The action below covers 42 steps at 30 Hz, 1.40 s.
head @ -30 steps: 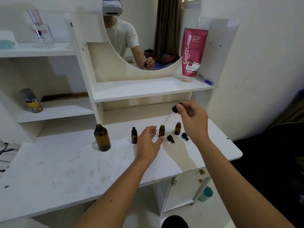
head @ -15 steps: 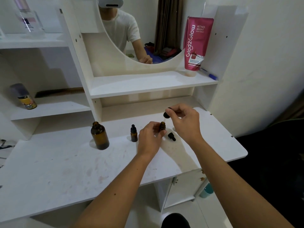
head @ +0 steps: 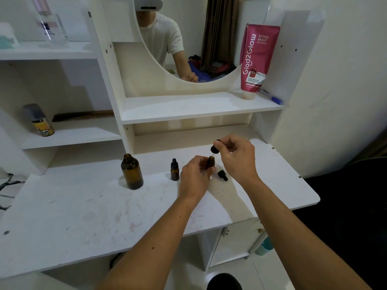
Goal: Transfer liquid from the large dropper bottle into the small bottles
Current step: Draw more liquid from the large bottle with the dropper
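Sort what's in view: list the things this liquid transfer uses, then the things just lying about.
In use: large dropper bottle, open; dropper pinched by right hand; small bottle held by left hand; capped small bottle; loose cap.

Lying about: pink tube, spray can, comb, pen.

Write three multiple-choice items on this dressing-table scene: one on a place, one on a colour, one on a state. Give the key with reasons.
1. Where does the large dropper bottle stand?
A. on the top shelf
B. on the tabletop, left of the hands
C. in the left hand

2. What colour is the tube on the shelf?
A. pink
B. green
C. yellow

3. What is the state of the capped small bottle?
A. lying down
B. upright, untouched
C. held up

Key: 1 B, it stands open on the tabletop; 2 A, the tube is pink; 3 B, it stands beside the left hand, which holds the open small bottle, while the right hand pinches the dropper.
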Motion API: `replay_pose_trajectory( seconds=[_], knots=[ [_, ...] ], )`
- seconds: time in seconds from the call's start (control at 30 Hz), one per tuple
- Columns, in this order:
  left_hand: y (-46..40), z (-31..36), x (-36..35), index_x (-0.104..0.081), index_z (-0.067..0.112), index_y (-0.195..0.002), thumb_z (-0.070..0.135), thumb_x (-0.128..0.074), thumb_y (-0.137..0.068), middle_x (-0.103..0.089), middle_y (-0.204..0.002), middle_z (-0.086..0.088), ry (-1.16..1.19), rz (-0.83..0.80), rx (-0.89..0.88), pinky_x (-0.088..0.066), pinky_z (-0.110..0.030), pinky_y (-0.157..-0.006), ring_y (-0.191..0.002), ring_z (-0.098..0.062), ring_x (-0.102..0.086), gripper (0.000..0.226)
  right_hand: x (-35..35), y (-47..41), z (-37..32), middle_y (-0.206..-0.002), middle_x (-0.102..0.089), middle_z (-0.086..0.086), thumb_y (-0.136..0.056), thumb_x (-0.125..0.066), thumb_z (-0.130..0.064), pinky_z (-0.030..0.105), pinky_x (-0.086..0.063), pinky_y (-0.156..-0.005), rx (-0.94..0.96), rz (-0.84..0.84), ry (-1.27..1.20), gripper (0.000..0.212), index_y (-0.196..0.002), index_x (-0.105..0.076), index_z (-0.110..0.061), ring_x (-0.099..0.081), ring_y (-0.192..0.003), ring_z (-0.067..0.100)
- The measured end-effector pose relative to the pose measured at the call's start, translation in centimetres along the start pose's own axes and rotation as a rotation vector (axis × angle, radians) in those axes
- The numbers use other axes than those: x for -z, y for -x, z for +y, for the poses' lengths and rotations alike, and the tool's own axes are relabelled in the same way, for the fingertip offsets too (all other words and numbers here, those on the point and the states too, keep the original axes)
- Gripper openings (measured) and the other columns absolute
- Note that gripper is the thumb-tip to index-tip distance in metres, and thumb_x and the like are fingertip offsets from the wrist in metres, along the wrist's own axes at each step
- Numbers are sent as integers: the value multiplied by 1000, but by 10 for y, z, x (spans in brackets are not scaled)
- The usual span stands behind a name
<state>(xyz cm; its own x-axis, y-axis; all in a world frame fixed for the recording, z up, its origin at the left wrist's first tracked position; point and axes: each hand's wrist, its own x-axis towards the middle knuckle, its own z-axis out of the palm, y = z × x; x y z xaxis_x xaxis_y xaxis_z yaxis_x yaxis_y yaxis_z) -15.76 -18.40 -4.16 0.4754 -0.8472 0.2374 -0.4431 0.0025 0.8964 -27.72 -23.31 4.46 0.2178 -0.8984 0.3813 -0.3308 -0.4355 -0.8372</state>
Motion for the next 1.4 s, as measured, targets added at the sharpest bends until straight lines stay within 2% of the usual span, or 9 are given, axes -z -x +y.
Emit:
replay_pose_trajectory(
  seconds=[0.2, 0.37, 0.43, 0.53, 0.67, 0.9, 1.03, 1.2, 1.4],
  knots=[
    [1, 2, 2, -67, 23, -121, 29, -75, -94, -72, -109, 14, -45, -16, -5, -57, -33, -96, -102, -4, -68, 29, 5, 4, -3, -84, -80, -10, -98, -72, -22, 15, -56, -80, 16, -37, -7, 8, -100, -77, -16, -74, -83, -1],
    [13, 9, 8, -53, 20, -142, 33, -73, -95, -62, -135, 6, -77, -40, 22, -52, -35, -106, -121, -10, -61, 52, 15, 10, -20, -91, -80, -9, -99, -72, -25, 30, -61, -72, 36, 29, -34, 12, -106, -75, -16, -74, -82, 2],
    [21, 10, 15, -51, 20, -145, 35, -73, -95, -60, -139, 5, -73, -53, 9, -51, -33, -107, -123, -9, -59, 56, 19, 11, -30, -93, -79, -9, -99, -72, -24, 29, -61, -75, 59, 55, -46, 9, -106, -74, -18, -73, -82, 3],
    [37, 8, 30, -51, 24, -144, 37, -75, -93, -61, -139, 8, -24, -102, 10, -49, -32, -109, -123, -7, -58, 58, 22, 14, -47, -95, -78, -8, -99, -72, -23, 16, -57, -86, 124, 95, -40, 13, -110, -74, -17, -74, -91, 1],
    [62, 4, 63, -58, 29, -137, 42, -76, -91, -67, -127, 13, 18, -100, 23, -53, -29, -103, -115, -7, -62, 50, 12, 20, -70, -96, -76, -12, -99, -73, -24, 13, -56, -88, 176, 91, -53, 14, -111, -75, -17, -74, -94, 4],
    [85, -17, 136, -64, 30, -122, 39, -78, -90, -70, -109, 19, 69, 72, 70, -60, -24, -89, -98, -1, -67, 36, -43, 42, -115, -98, -78, -6, -99, -72, -21, 16, -56, -87, 249, 5, -180, 15, -110, -76, -11, -74, -94, 5],
    [87, -35, 175, -65, 30, -115, 40, -78, -89, -70, -105, 18, -48, 218, 59, -60, -26, -86, -94, -1, -66, 30, -74, 48, -137, -98, -78, -4, -99, -72, -21, 14, -56, -85, 253, -24, -243, 15, -110, -76, -11, -74, -92, 5],
    [76, -48, 198, -55, 32, -123, 46, -81, -84, -63, -124, 12, -150, 344, 108, -57, -34, -97, -109, -11, -61, 49, -99, 49, -153, -100, -77, -4, -100, -71, -20, 13, -55, -84, 262, -47, -266, 16, -112, -75, -10, -73, -92, 2],
    [56, -48, 193, -49, 27, -142, 48, -81, -84, -58, -143, 6, -101, 209, 189, -50, -44, -110, -127, -19, -57, 70, -116, 49, -148, -99, -77, -6, -99, -73, -20, 13, -56, -85, 257, -90, -214, 13, -110, -75, -14, -74, -94, 4]
  ],
)
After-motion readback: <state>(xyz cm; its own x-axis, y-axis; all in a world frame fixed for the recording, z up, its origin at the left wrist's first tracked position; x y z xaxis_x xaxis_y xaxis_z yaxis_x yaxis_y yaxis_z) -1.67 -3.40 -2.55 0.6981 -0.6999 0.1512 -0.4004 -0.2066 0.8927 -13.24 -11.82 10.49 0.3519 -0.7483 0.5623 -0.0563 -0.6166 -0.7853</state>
